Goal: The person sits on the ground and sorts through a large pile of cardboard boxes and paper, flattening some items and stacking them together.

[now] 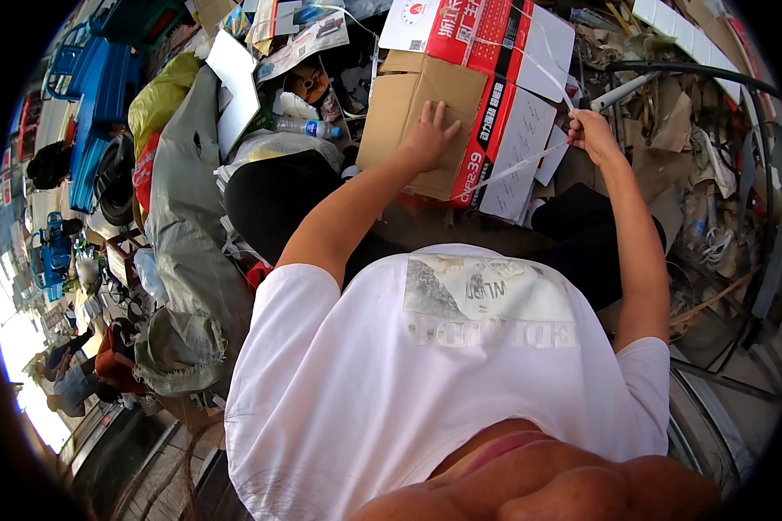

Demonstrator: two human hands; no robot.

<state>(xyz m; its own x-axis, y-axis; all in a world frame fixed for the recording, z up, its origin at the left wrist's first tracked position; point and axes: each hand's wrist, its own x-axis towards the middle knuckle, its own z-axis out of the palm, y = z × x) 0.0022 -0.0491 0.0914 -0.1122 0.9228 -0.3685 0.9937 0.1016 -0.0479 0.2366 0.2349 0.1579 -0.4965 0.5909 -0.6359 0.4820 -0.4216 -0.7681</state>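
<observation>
My left hand (427, 139) lies on the brown cardboard flap (392, 108) of a folded stack, its fingers spread. Red and white printed cardboard (517, 152) forms the right and upper part of this stack, with a thin white plastic strap (543, 71) across it. My right hand (588, 132) is beside the stack's right edge, fingers pinched on the strap, which runs taut from it toward the lower left. My legs in black are bent on both sides of the stack.
Mixed scrap, a plastic bottle (306, 128) and a grey sack (184, 217) lie on the left, near blue vehicles (96, 130). Another person (74, 378) is at the far left. Cardboard scraps, a black hose (686, 68) and metal bars surround me on the right.
</observation>
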